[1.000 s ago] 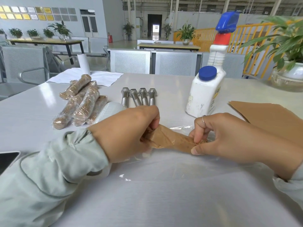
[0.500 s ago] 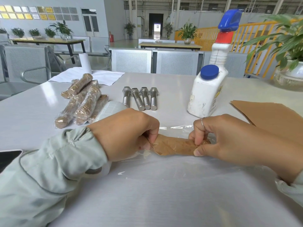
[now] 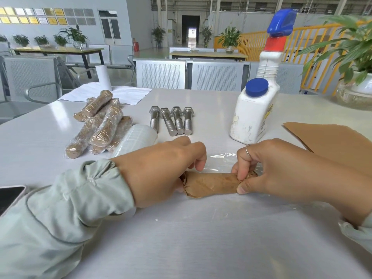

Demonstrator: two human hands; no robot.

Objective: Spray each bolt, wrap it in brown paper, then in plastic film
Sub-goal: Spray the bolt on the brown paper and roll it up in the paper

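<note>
A bolt wrapped in brown paper (image 3: 211, 184) lies crosswise on a sheet of clear plastic film (image 3: 201, 216) spread over the table. My left hand (image 3: 161, 174) pinches its left end and my right hand (image 3: 281, 170) pinches its right end. Several bare steel bolts (image 3: 173, 120) lie side by side behind my hands. A pile of several finished bolts in paper and film (image 3: 100, 123) sits at the left. The roll of plastic film (image 3: 134, 139) lies partly hidden behind my left wrist. The white spray bottle (image 3: 255, 109) stands at the right.
Sheets of brown paper (image 3: 332, 141) lie at the right edge. A phone (image 3: 10, 196) sits at the left edge. White paper and a white roll (image 3: 103, 77) are at the table's far left. A potted plant (image 3: 358, 77) stands at far right.
The paper-wrapped bolt has come lower and nearer to me on the film, and now lies level. Both hands keep hold of its ends.
</note>
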